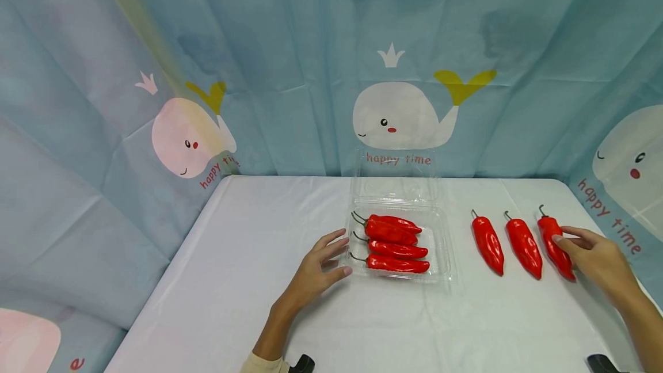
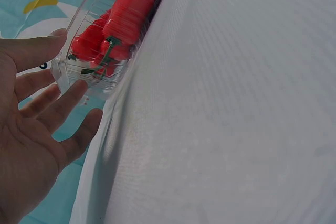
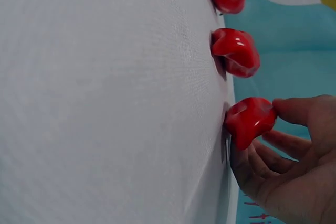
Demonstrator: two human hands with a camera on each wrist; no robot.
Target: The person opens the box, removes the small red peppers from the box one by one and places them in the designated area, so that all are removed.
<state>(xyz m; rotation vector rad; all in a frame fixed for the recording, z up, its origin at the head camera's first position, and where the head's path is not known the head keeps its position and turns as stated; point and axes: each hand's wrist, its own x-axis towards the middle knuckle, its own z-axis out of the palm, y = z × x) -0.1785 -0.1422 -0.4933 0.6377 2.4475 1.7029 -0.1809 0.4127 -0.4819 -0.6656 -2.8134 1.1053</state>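
A clear plastic clamshell box (image 1: pixel 442 252) sits lid up on the white table, with several red chili peppers (image 1: pixel 396 249) lying crosswise in it, green stems to the left. My left hand (image 1: pixel 317 263) is at the box's left side, fingers spread and fairly straight; whether the fingertips touch the wall I cannot tell. Three more red peppers lie side by side to the right of the box. On the rightmost pepper (image 1: pixel 554 243), my right hand (image 1: pixel 595 255) has its thumb on top and fingers along the far side, pinching it. In the right wrist view this pepper (image 3: pixel 249 121) still appears at the table surface.
The left loose pepper (image 1: pixel 488 245) and the middle loose pepper (image 1: pixel 524 248) lie between the box and my right hand. Behind the table hangs a blue curtain (image 1: pixel 300 125) with whale prints; the raised transparent lid (image 1: pixel 396 189) stands near it.
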